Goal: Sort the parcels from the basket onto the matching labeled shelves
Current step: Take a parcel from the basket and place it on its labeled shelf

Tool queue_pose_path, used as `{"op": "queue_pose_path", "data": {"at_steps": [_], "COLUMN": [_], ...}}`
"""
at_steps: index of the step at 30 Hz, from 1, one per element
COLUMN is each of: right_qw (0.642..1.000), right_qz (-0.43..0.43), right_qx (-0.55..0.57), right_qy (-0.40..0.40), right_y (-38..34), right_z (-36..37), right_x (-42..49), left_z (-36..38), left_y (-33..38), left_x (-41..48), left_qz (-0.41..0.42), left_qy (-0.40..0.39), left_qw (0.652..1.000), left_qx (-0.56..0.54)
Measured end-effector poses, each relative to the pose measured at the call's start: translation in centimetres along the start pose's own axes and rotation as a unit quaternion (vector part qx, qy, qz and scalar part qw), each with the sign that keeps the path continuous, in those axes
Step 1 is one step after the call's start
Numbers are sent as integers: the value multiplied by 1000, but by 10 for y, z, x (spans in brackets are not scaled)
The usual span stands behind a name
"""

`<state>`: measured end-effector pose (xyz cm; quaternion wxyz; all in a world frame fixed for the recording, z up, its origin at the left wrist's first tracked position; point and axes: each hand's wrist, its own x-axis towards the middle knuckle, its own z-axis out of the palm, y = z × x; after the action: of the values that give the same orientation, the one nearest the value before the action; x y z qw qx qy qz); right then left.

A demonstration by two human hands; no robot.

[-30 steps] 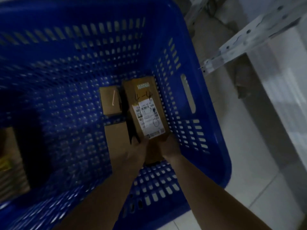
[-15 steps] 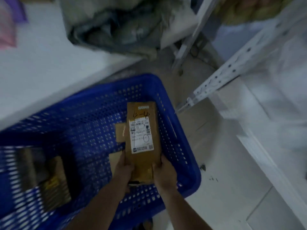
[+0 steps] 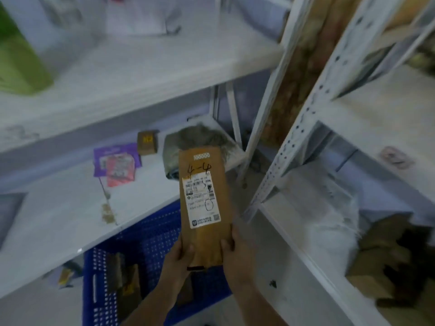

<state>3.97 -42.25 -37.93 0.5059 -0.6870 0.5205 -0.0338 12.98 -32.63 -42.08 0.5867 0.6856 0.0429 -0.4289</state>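
A long brown cardboard parcel (image 3: 203, 203) with a white shipping label and "4-4" handwritten on it is held upright in front of me. My left hand (image 3: 180, 257) grips its lower left edge and my right hand (image 3: 235, 252) grips its lower right edge. Below it stands the blue perforated basket (image 3: 146, 243), with a few brown parcels (image 3: 124, 278) inside. White shelves (image 3: 70, 208) run along the left, and a second white shelf unit (image 3: 294, 142) stands on the right.
On the left lower shelf lie a purple-and-red packet (image 3: 116, 162), a small brown box (image 3: 147, 142) and a grey-green bag (image 3: 197, 142). A green item (image 3: 18, 64) sits on the shelf above. The right unit holds a white bag (image 3: 322, 208) and brown boxes (image 3: 386, 262).
Both hands have lifted the parcel up out of the basket. The view has risen from the basket to the shelves.
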Motion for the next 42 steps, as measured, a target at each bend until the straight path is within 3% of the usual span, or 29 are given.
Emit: {"op": "queue_pose_path", "data": {"at_steps": [3,7,12,15,19,24,28,34,42], "right_qw": [997,981,956,922,844,767,752,735,719], "right_qz": [-48,-125,-195,-260,-351,-433,-443,-407,-364], "right_qx": [33,64,58,104,70,77,76,103,114], "right_qy": [53,136,213,267,400,467,482,533,580], "right_y": [-24,-45,-82,-117,-164,-187,-180,-127,-66], "right_z": [-25,-59,-119,-177,-250,-318,-360,-413,-464], "right_x": [-64,-171,-310,-386,-479,-574,-627,-687,-744], "left_z": [-3,-19,-23,-7,22,46,71,121,179], "left_y": [30,58,110,163,230,280,282,238,193], "left_x": [-66,-163,-297,-385,-497,-606,-664,-731,-795], "left_qz": [110,213,322,414,517,606,621,620,626], "left_qy": [-58,-126,-209,-247,-294,-363,-352,-443,-485], "left_qw": [991,968,922,871,796,691,684,639,603], "left_qx": [52,34,55,98,108,155,152,105,97]}}
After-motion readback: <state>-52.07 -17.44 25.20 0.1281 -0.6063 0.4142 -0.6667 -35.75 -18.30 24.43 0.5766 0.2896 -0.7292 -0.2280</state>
